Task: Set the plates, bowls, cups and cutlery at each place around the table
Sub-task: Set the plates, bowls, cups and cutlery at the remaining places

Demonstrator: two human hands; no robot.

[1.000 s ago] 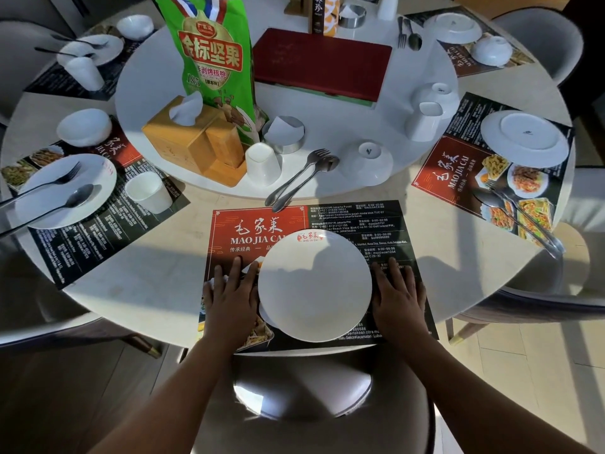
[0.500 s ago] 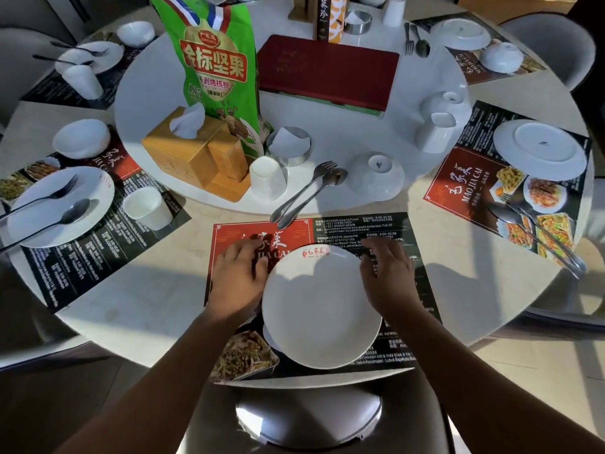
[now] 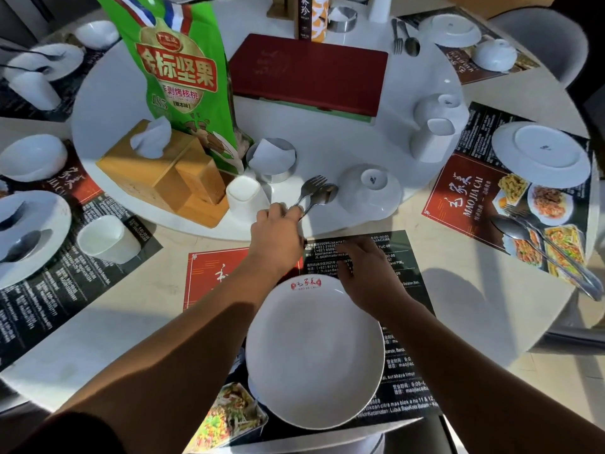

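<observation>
A white plate (image 3: 314, 352) with a red logo lies on the near placemat (image 3: 404, 253) in front of me. Just beyond it, a fork (image 3: 312, 185) and a spoon (image 3: 324, 194) lie side by side on the edge of the white turntable (image 3: 327, 142). My left hand (image 3: 278, 237) reaches over the placemat, its fingers curled onto the two handle ends. My right hand (image 3: 366, 276) hovers over the mat at the plate's far rim, fingers loosely bent and holding nothing. An upturned bowl (image 3: 370, 191) sits right of the cutlery and an upturned cup (image 3: 244, 198) left of it.
The turntable carries a green nut bag (image 3: 183, 80), a wooden tissue box (image 3: 163, 172), a red book (image 3: 307, 73) and two stacked cups (image 3: 432, 139). On the left mat are a plate (image 3: 36, 231) and a cup (image 3: 104, 239). On the right mat is a plate (image 3: 540, 155).
Both hands left the sides of the plate and moved forward. My left hand reached the fork and spoon handles, and my right hand came over the mat above the plate.
</observation>
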